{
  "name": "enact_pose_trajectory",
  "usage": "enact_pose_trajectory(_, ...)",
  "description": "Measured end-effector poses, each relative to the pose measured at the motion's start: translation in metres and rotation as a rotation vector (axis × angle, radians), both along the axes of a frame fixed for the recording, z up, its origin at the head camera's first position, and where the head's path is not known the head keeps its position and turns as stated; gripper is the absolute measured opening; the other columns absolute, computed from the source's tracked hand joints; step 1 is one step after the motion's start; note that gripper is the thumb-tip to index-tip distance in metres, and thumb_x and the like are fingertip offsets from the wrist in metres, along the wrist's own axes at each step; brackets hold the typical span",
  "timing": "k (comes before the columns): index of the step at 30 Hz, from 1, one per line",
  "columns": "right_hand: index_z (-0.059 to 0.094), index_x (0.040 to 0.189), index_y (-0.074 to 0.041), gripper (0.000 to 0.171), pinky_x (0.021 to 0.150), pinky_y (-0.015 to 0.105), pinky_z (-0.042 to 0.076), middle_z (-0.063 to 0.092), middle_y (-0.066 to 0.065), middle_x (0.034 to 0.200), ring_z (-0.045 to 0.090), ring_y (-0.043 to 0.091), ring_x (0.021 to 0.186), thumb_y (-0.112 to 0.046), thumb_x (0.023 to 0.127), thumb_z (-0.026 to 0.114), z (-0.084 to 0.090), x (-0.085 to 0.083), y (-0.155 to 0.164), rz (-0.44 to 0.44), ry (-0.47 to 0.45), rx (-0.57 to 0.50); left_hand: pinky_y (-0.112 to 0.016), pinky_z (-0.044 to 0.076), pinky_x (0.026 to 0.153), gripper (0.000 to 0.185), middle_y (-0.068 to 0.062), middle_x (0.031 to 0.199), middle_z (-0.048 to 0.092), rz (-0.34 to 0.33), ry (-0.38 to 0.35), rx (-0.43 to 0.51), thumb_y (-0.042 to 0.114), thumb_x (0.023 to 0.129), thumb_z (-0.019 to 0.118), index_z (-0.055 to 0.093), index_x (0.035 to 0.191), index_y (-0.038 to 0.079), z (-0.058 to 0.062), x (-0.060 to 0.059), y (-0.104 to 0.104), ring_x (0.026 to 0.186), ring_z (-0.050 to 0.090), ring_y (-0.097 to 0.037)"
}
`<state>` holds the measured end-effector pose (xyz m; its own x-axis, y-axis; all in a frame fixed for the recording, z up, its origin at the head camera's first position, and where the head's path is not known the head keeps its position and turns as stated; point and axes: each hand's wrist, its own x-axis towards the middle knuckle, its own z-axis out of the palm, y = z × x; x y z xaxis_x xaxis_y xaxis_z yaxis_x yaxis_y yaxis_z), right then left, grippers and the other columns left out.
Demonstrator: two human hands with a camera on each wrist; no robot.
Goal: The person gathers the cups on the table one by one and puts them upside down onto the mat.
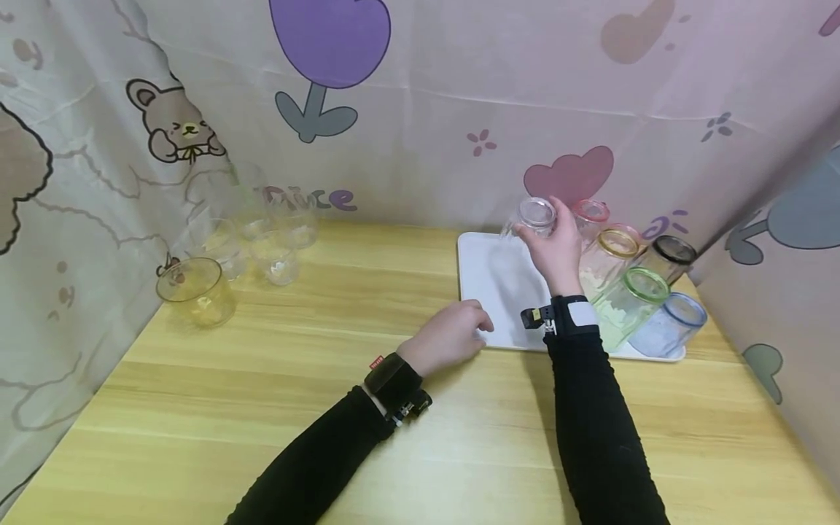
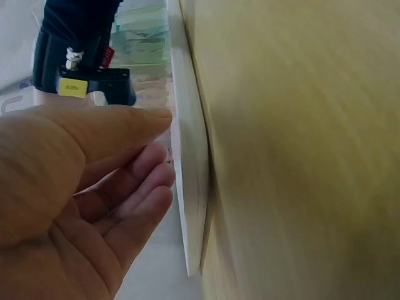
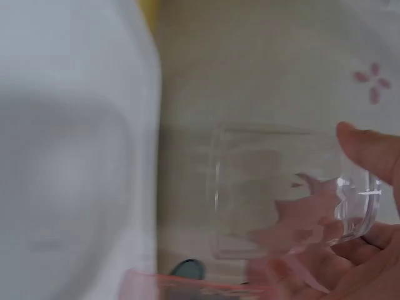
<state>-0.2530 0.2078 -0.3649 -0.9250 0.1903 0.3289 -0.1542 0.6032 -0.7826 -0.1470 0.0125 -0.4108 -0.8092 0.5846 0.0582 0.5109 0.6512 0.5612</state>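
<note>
The right hand [image 1: 558,244] holds a clear glass [image 1: 534,215] lifted above the far edge of the white tray [image 1: 488,281], its grip curled round the glass wall. The glass is tilted, its open mouth turned toward the camera. In the right wrist view the same clear glass [image 3: 287,190] shows with the thumb on its upper side and the fingers [image 3: 300,275] wrapped under it, with the tray [image 3: 75,156] blurred below.

The left hand [image 1: 453,337] lies on the tabletop [image 1: 262,408] at the tray's near left corner. Its fingers are relaxed and slightly bent, and the fingertips touch the tray's edge; the grip holds nothing. The left wrist view shows the left hand [image 2: 81,200] with loose fingers [image 2: 147,169] right against the rim of the tray [image 2: 190,187].

On the right half of the tray stands a row of tinted glasses, all leaning over toward the right hand's side: a pink glass [image 1: 590,215] at the far end of the tray, just beside the held glass, then a yellow glass [image 1: 613,251], a dark glass [image 1: 669,255], a green glass [image 1: 633,299] and a blue glass [image 1: 672,324] at the tray's near right corner. They lie close together and seem to touch.

Well to the left of the tray, near the patterned curtain [image 1: 85,182], stands a group of clear glasses [image 1: 262,233], with an amber glass [image 1: 195,290] nearest the tabletop's left edge.
</note>
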Motion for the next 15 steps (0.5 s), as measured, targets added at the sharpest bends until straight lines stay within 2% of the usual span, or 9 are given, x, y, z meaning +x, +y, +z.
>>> enact_pose_trajectory(5, 0.037, 0.158, -0.002, 0.077, 0.123, 0.051, 0.030, 0.041, 0.023, 0.160, 0.038, 0.038, 0.148, -0.018, 0.094, 0.077, -0.014, -0.010, 0.006, 0.009, -0.059, 0.055, -0.024, 0.053, 0.098, 0.022, -0.003, 0.112, 0.073, -0.011, 0.042, -0.049, 0.002, 0.092, 0.074, 0.078, 0.113, 0.006, -0.003, 0.002, 0.003, 0.109, 0.068, -0.017)
enact_pose_trajectory(11, 0.032, 0.158, 0.002, 0.077, 0.125, 0.050, 0.027, 0.038, 0.026, 0.160, 0.035, 0.040, 0.149, -0.014, 0.095, 0.074, -0.027, -0.020, 0.011, 0.027, -0.089, 0.055, -0.023, 0.056, 0.092, 0.019, -0.002, 0.107, 0.075, 0.003, 0.088, -0.077, 0.002, 0.092, 0.073, 0.081, 0.108, 0.009, -0.006, 0.003, 0.007, 0.103, 0.070, -0.016)
enact_pose_trajectory(15, 0.025, 0.160, 0.004, 0.079, 0.127, 0.050, 0.022, 0.030, 0.029, 0.163, 0.029, 0.042, 0.152, -0.015, 0.098, 0.070, -0.030, -0.024, 0.012, 0.028, -0.142, 0.064, -0.022, 0.056, 0.091, 0.019, 0.000, 0.106, 0.075, 0.012, 0.105, -0.100, 0.002, 0.092, 0.072, 0.081, 0.106, 0.011, -0.006, 0.005, 0.009, 0.102, 0.070, -0.015)
